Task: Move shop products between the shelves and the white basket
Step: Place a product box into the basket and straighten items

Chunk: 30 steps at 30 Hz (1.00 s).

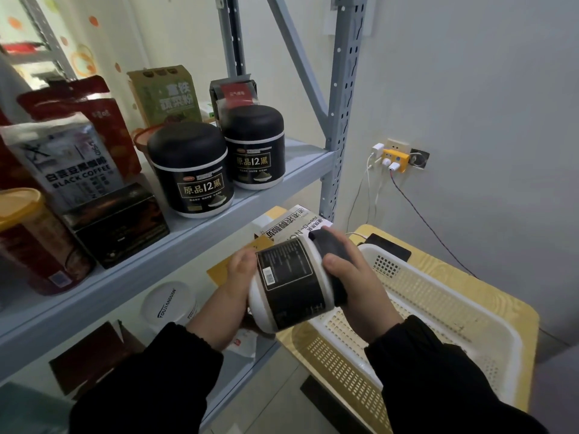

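A black-and-white jar (291, 285) with a black lid lies tilted between both hands, in front of the shelf unit and above the near-left corner of the white basket (438, 308). My right hand (357, 277) grips its lid end. My left hand (233, 296) holds its white bottom end. Two matching jars (191, 173) (254, 148) stand upright on the grey shelf (175, 255). The basket sits on a small yellow wood-grain table (501, 303) and looks empty where I can see it.
The shelf also carries a black coffee pouch (67, 164), a dark box (117, 220), a red can (34, 242), a green box (164, 95) and a dark packet (233, 93). A white tub (170, 303) and boxes sit on the lower shelf. A wall socket (396, 158) with cables hangs at the right.
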Tool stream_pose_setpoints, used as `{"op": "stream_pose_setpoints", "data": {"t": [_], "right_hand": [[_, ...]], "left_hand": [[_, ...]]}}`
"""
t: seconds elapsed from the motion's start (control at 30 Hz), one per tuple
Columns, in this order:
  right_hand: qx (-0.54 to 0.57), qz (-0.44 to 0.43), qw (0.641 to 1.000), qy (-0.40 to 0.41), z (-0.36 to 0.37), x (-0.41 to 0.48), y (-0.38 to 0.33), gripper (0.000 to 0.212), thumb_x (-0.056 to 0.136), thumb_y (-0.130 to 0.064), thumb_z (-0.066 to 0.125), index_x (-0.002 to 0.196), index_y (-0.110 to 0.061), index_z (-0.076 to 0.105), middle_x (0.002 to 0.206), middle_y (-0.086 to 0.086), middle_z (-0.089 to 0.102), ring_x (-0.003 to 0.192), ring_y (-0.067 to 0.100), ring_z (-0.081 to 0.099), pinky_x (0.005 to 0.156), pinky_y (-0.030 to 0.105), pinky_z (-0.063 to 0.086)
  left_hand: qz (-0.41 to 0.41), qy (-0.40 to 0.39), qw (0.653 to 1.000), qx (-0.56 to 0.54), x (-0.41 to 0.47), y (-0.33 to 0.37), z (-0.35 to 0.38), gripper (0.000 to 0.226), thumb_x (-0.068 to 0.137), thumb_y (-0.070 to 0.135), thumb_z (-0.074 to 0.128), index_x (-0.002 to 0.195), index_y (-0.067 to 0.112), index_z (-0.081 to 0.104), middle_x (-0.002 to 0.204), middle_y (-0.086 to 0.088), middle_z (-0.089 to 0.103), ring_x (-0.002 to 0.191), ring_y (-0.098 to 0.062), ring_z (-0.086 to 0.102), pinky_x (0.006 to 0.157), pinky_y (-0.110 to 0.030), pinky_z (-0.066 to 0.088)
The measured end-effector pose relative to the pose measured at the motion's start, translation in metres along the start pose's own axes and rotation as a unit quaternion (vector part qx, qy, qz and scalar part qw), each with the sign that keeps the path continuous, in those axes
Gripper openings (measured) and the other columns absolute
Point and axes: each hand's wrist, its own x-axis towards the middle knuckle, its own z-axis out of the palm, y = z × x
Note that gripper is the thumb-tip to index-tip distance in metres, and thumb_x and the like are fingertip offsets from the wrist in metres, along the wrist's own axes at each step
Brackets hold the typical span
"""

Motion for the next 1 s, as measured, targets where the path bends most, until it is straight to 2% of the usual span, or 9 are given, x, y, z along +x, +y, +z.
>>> {"op": "stream_pose_setpoints", "data": {"t": [0.1, 0.2, 0.3, 0.43, 0.53, 0.7, 0.8, 0.87, 1.0], "right_hand": [[0.034, 0.004, 0.999, -0.002, -0.002, 0.004, 0.003, 0.07, 0.075, -0.046, 0.073, 0.141, -0.03, 0.056, 0.138, 0.011, 0.062, 0.121, 0.036, 0.065, 0.102, 0.067, 0.05], [0.046, 0.017, 0.999, -0.011, -0.001, 0.002, 0.005, 0.066, 0.08, -0.042, 0.071, 0.143, -0.028, 0.053, 0.136, 0.015, 0.063, 0.119, 0.039, 0.066, 0.1, 0.071, 0.048], [0.028, 0.011, 1.0, 0.001, 0.002, -0.001, 0.005, 0.069, 0.07, -0.046, 0.074, 0.137, -0.036, 0.057, 0.128, 0.005, 0.066, 0.112, 0.036, 0.068, 0.095, 0.066, 0.054], [0.154, -0.008, 0.988, 0.004, -0.002, -0.001, -0.008, 0.078, 0.074, -0.049, 0.08, 0.136, -0.007, 0.059, 0.125, 0.018, 0.066, 0.114, 0.034, 0.061, 0.09, 0.043, 0.048], [0.189, -0.003, 0.982, -0.026, -0.006, -0.003, -0.013, 0.094, 0.068, -0.059, 0.085, 0.132, 0.003, 0.057, 0.118, 0.024, 0.06, 0.112, 0.036, 0.053, 0.09, 0.045, 0.038], [0.168, -0.005, 0.986, -0.021, -0.002, -0.003, -0.009, 0.101, 0.07, -0.06, 0.084, 0.137, 0.005, 0.047, 0.117, 0.027, 0.048, 0.108, 0.038, 0.04, 0.092, 0.051, 0.025], [0.122, -0.017, 0.992, -0.018, -0.003, -0.004, -0.01, 0.081, 0.08, -0.054, 0.074, 0.139, -0.003, 0.055, 0.132, 0.029, 0.059, 0.118, 0.039, 0.056, 0.098, 0.05, 0.039], [0.09, -0.01, 0.996, -0.013, -0.004, -0.004, -0.011, 0.073, 0.081, -0.048, 0.067, 0.142, -0.009, 0.054, 0.13, 0.017, 0.066, 0.113, 0.035, 0.061, 0.09, 0.047, 0.046], [-0.023, -0.011, 1.0, -0.018, -0.003, -0.002, -0.005, 0.071, 0.077, -0.051, 0.066, 0.144, -0.032, 0.053, 0.14, 0.004, 0.061, 0.127, 0.03, 0.06, 0.107, 0.062, 0.046]], "left_hand": [[0.086, -0.031, 0.985, 0.147, -0.007, -0.006, -0.001, 0.09, 0.06, 0.051, 0.076, 0.135, 0.067, 0.028, 0.137, 0.006, 0.051, 0.109, -0.022, 0.066, 0.076, -0.04, 0.062], [0.17, -0.005, 0.949, 0.264, -0.009, -0.015, -0.003, 0.106, 0.054, 0.036, 0.081, 0.138, 0.063, 0.022, 0.139, 0.003, 0.04, 0.105, -0.022, 0.064, 0.062, -0.028, 0.06], [0.122, 0.039, 0.987, 0.101, -0.007, -0.019, -0.001, 0.077, 0.06, 0.04, 0.073, 0.125, 0.064, 0.038, 0.131, -0.002, 0.053, 0.101, -0.017, 0.07, 0.065, -0.031, 0.06], [-0.047, 0.081, 0.99, -0.101, -0.007, -0.019, 0.005, 0.031, 0.09, 0.057, 0.05, 0.11, 0.043, 0.069, 0.109, -0.011, 0.072, 0.077, -0.034, 0.074, 0.05, -0.041, 0.054], [-0.125, 0.094, 0.978, -0.141, -0.007, -0.02, 0.005, 0.06, 0.1, 0.065, 0.029, 0.1, 0.031, 0.078, 0.094, -0.016, 0.076, 0.076, -0.037, 0.071, 0.043, -0.035, 0.05], [-0.169, 0.086, 0.968, -0.163, -0.002, -0.028, -0.003, 0.072, 0.095, 0.075, 0.028, 0.119, 0.024, 0.073, 0.114, -0.027, 0.071, 0.108, -0.053, 0.064, 0.043, -0.034, 0.05], [-0.177, 0.054, 0.97, -0.16, -0.001, -0.029, -0.007, 0.066, 0.088, 0.072, 0.042, 0.118, 0.021, 0.072, 0.111, -0.025, 0.073, 0.103, -0.05, 0.068, 0.044, -0.038, 0.054], [-0.161, 0.015, 0.973, -0.164, -0.004, -0.026, -0.01, 0.069, 0.071, 0.06, 0.071, 0.123, 0.014, 0.066, 0.102, -0.023, 0.074, 0.087, -0.043, 0.073, 0.048, -0.044, 0.058], [-0.156, -0.103, 0.972, -0.145, -0.009, -0.015, -0.017, 0.12, 0.04, 0.047, 0.1, 0.14, 0.005, 0.047, 0.103, -0.026, 0.072, 0.086, -0.043, 0.072, 0.057, -0.044, 0.062]]}}
